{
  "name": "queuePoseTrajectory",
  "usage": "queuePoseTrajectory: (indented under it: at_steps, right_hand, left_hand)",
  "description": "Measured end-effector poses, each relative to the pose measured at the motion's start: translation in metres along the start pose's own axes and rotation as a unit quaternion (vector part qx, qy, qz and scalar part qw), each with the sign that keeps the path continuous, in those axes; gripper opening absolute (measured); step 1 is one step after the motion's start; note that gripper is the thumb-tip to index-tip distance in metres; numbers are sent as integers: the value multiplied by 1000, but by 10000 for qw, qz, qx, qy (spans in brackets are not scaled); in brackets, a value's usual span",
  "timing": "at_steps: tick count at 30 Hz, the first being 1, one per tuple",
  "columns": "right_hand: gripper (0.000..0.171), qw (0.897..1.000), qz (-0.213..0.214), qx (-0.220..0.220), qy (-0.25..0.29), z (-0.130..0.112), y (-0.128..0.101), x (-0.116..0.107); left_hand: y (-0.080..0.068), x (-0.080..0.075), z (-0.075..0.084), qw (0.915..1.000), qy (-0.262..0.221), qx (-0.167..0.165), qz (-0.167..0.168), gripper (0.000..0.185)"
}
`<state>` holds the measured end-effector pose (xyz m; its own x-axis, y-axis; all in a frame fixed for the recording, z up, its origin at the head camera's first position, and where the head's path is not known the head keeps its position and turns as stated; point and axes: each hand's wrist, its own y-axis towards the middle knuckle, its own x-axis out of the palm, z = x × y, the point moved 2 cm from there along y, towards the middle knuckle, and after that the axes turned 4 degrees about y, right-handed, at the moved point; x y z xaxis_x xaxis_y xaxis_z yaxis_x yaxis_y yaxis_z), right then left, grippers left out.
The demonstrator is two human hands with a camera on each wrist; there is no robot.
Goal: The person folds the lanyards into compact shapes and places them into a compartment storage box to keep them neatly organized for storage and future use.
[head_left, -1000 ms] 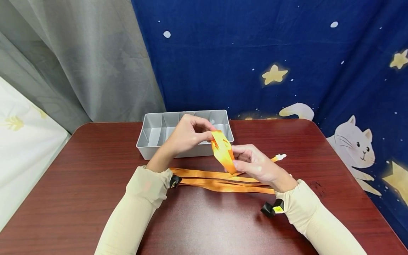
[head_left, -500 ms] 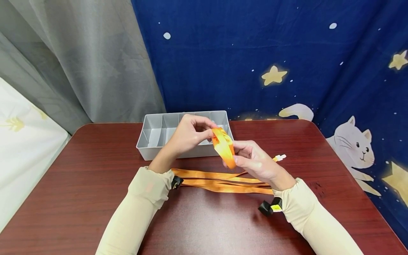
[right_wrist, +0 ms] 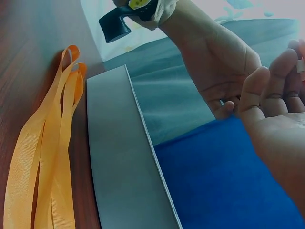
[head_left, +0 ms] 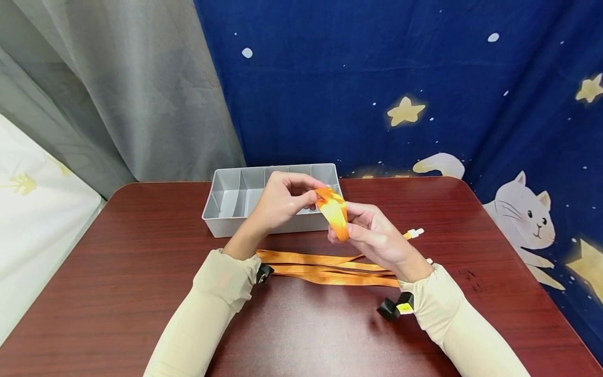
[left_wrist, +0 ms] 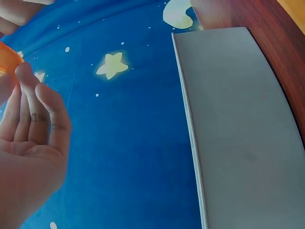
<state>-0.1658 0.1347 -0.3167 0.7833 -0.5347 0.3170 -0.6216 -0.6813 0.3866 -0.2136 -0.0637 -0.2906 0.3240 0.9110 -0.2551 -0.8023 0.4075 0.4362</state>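
Note:
Above the table, both hands hold a folded loop of orange ribbon point(head_left: 334, 212). My left hand point(head_left: 282, 201) pinches its upper end between thumb and fingers, and the ribbon's edge point(left_wrist: 7, 59) shows by those fingertips in the left wrist view. My right hand point(head_left: 369, 233) grips the lower part with curled fingers. More orange ribbon point(head_left: 325, 267) lies in long flat loops on the table under my wrists, also visible as the ribbon loops point(right_wrist: 45, 157) in the right wrist view.
A grey divided tray point(head_left: 221, 214) stands behind my hands on the dark red table point(head_left: 141, 272). A small white clip point(head_left: 415, 232) lies right of my right hand. Black wrist cameras point(head_left: 390, 308) sit on my sleeves. A blue star-print cloth point(head_left: 400, 89) hangs behind.
My hands have drawn closer together and lifted a little, and the held ribbon loop has become shorter and more tightly folded.

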Motion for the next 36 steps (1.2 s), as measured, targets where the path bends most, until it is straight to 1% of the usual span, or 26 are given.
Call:
queuePoseTrajectory:
  at_steps: [2, 5, 10, 14, 18, 21, 25, 29, 32, 36]
  right_hand:
    - [30, 9999, 59, 16, 94, 0, 0, 0]
    - [28, 9999, 51, 15, 150, -1, 0, 0]
    - [23, 9997, -187, 51, 140, -2, 0, 0]
    - [21, 9996, -232, 54, 158, -2, 1, 1]
    - [23, 9997, -100, -45, 222, -1, 2, 3]
    - [23, 9995, 6, -174, 281, -1, 4, 4]
    - [20, 9983, 233, -434, 317, -3, 6, 6]
    - [20, 9957, 486, -639, 453, -5, 9, 8]
    - [22, 9937, 617, -750, 566, -6, 10, 7]
    - [25, 9910, 763, -899, 639, -5, 11, 6]
  left_hand:
    - [0, 1, -1, 10000, -42, -56, -1, 13]
    - [0, 1, -1, 10000, -9, -17, 3, 13]
    - [0, 1, 2, 9999, 51, 113, -7, 12]
    - [0, 3, 1, 9999, 77, 120, 88, 12]
    - [-2, 6, 0, 9994, 89, 167, 274, 13]
    - [-3, 9, -1, 9988, 7, 265, 417, 14]
    - [-7, 12, -2, 9967, -115, 541, 588, 14]
    - [-10, 16, -2, 9938, -104, 807, 753, 15]
    - [-11, 20, -2, 9927, -109, 836, 866, 14]
    - [-13, 25, -3, 9917, -299, 726, 1014, 13]
